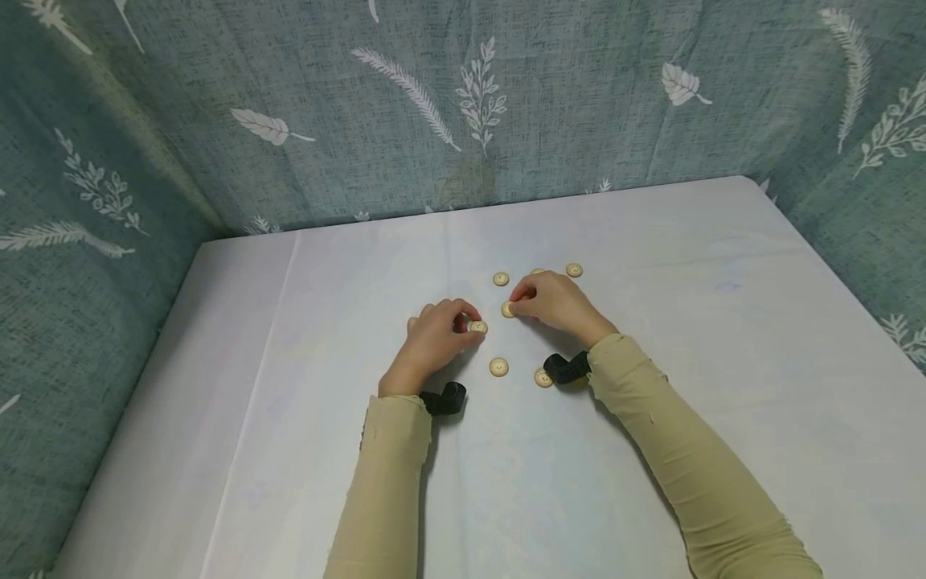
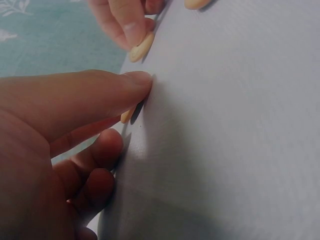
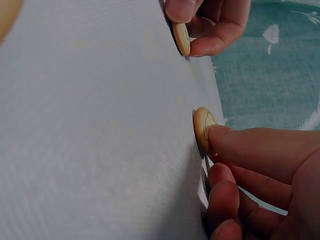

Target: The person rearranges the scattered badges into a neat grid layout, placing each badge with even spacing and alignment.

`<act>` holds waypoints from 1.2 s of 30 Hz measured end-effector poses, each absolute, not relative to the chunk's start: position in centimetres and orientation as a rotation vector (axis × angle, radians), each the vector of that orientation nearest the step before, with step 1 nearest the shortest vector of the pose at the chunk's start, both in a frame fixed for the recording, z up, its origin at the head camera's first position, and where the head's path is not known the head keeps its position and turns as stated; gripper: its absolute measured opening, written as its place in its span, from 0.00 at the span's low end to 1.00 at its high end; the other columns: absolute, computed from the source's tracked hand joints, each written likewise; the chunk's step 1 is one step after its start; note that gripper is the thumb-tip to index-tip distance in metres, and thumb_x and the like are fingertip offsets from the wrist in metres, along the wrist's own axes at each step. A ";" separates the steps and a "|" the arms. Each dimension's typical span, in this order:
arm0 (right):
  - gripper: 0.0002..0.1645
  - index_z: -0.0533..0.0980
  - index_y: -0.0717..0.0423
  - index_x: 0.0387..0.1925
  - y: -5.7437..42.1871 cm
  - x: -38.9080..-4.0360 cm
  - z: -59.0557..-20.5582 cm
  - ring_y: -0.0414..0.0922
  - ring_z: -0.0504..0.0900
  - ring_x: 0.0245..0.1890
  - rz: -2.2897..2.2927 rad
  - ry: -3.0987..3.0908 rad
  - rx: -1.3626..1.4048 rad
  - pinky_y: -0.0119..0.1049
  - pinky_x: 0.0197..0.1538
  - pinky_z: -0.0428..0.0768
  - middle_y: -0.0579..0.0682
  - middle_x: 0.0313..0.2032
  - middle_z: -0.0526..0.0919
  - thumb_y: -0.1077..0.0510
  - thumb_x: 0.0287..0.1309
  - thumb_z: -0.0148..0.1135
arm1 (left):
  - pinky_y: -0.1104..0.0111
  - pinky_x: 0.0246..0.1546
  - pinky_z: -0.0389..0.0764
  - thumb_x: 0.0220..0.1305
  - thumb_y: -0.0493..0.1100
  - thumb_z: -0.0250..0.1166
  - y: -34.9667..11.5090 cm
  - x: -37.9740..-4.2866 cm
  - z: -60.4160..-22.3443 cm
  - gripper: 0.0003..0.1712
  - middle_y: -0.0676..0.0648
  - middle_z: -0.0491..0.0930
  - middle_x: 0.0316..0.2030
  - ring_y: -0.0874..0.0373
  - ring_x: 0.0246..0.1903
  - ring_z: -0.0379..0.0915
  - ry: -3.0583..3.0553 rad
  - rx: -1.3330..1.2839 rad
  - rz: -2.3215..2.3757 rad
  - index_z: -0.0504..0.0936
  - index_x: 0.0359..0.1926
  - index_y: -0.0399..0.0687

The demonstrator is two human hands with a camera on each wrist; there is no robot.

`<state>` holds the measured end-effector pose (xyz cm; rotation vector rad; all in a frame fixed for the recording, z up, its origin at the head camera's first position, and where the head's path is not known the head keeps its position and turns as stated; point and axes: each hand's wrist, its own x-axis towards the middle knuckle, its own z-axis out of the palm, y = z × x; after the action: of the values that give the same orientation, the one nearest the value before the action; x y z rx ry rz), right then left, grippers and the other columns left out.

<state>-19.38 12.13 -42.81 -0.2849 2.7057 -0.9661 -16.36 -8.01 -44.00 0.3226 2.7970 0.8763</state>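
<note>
Small round beige discs with fine dark line drawings on top lie on a white-covered table. My left hand (image 1: 436, 336) pinches one disc (image 1: 478, 326) by its edges between thumb and fingers, low at the table surface. In the left wrist view the thumb hides most of that disc (image 2: 126, 116). Just beyond and to the right, my right hand (image 1: 555, 304) pinches another disc (image 1: 507, 310) at its right edge. The right wrist view has the thumb on top of this disc (image 3: 202, 127), its far side close to the cloth. A small gap separates the two held discs.
Behind the hands lie a disc (image 1: 501, 278), one partly hidden by the right hand (image 1: 538, 272), and one farther right (image 1: 575, 269). Nearer are a disc (image 1: 498, 367) and another (image 1: 543, 377) partly covered by the black wrist camera (image 1: 567, 368). A patterned green curtain (image 1: 579, 96) stands behind the table.
</note>
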 end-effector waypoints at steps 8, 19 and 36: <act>0.10 0.78 0.48 0.32 11.9 -19.4 -43.0 0.42 0.74 0.25 -0.929 2.734 -0.259 0.37 0.31 0.69 0.46 0.33 0.73 0.47 0.51 0.62 | 0.59 0.37 0.54 0.53 0.51 0.64 -8.0 -16.3 -43.8 0.12 0.53 0.70 0.27 0.56 0.33 0.61 2.781 0.308 0.889 0.76 0.39 0.58; 0.10 0.77 0.48 0.31 11.9 -19.4 -42.9 0.43 0.72 0.26 -0.925 2.757 -0.275 0.37 0.30 0.68 0.47 0.31 0.73 0.47 0.51 0.62 | 0.59 0.38 0.54 0.53 0.52 0.64 -8.0 -16.3 -43.8 0.12 0.53 0.70 0.27 0.56 0.33 0.61 2.782 0.300 0.890 0.75 0.39 0.59; 0.11 0.77 0.48 0.31 12.0 -19.4 -43.1 0.43 0.71 0.28 -0.910 2.768 -0.280 0.37 0.30 0.67 0.47 0.31 0.73 0.46 0.51 0.61 | 0.59 0.38 0.54 0.53 0.51 0.65 -7.8 -16.3 -44.0 0.12 0.53 0.70 0.27 0.56 0.33 0.61 2.783 0.294 0.882 0.75 0.38 0.59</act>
<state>-19.39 12.03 -43.08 -0.2797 2.7679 -0.9099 -16.29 -7.82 -43.98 0.2935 2.7834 0.8824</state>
